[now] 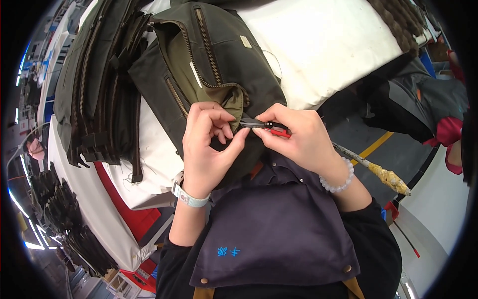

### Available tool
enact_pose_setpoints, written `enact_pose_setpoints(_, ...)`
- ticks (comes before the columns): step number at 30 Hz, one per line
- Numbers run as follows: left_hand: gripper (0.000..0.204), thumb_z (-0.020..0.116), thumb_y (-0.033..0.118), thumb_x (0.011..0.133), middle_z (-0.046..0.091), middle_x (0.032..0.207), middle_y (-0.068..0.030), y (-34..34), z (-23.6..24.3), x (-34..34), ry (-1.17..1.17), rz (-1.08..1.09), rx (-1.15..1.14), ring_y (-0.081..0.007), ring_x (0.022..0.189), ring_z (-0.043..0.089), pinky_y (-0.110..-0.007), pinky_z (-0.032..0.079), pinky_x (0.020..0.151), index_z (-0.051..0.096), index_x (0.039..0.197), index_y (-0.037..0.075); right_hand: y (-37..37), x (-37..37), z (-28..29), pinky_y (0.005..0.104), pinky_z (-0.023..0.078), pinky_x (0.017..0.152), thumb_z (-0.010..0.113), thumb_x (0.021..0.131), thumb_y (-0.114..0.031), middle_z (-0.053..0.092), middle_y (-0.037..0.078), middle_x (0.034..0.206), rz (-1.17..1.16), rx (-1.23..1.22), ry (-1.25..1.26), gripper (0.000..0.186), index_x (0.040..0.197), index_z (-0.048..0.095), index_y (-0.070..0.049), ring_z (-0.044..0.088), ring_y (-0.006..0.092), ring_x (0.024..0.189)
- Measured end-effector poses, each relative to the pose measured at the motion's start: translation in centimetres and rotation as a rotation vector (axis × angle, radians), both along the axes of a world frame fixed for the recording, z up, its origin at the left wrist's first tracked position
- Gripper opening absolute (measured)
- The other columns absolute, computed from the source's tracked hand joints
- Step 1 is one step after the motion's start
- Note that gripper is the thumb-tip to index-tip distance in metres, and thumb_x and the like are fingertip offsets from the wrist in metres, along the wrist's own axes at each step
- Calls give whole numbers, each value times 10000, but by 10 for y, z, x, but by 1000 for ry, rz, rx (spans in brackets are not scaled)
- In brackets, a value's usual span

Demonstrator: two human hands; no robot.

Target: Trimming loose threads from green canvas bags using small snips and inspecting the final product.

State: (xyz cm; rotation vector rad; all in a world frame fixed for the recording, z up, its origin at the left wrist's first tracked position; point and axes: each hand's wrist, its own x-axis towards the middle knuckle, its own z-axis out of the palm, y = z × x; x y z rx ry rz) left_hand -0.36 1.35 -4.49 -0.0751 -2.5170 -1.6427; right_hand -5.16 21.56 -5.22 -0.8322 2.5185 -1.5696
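A dark olive bag (pixel 251 74) with brass-toothed zippers lies in front of me, its main zipper open on a lighter green lining (pixel 232 104). My left hand (pixel 205 149) is closed, with curled fingers at the lining's near corner and the thumb beside the blades. In my right hand (pixel 301 132) I grip small thread snips (pixel 279 131) with red and black handles. Their narrow blades point left, touching or nearly touching the edge between my hands. Fingers partly hide the exact spot there.
Similar dark zipped bags (pixel 102 84) with hanging straps are piled on the left of the white-covered table (pixel 318 45). Brown furry material (pixel 398 20) lies at the far right. A pole with a yellowed wrapped end (pixel 388 179) sticks out at right. Dark strips (pixel 55 214) hang at lower left.
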Motion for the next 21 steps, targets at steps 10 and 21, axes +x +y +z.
enact_pose_setpoints(10,142,732,-67,849,562,1021,-76,6,-3,0,67,84,-87,-82,665,554,-225,468,599,636,942,-22,0,0,1,303,519,577,781,859,-126,704,112,787,26,101,25,173,944,681,-13,701,236,648)
enact_pose_setpoints(21,43,647,-51,942,569,1021,-69,7,-9,1,111,90,-131,-77,731,542,-212,465,631,612,952,-30,-4,5,2,302,512,558,785,858,-122,702,112,775,-19,134,64,166,927,679,-14,692,235,631)
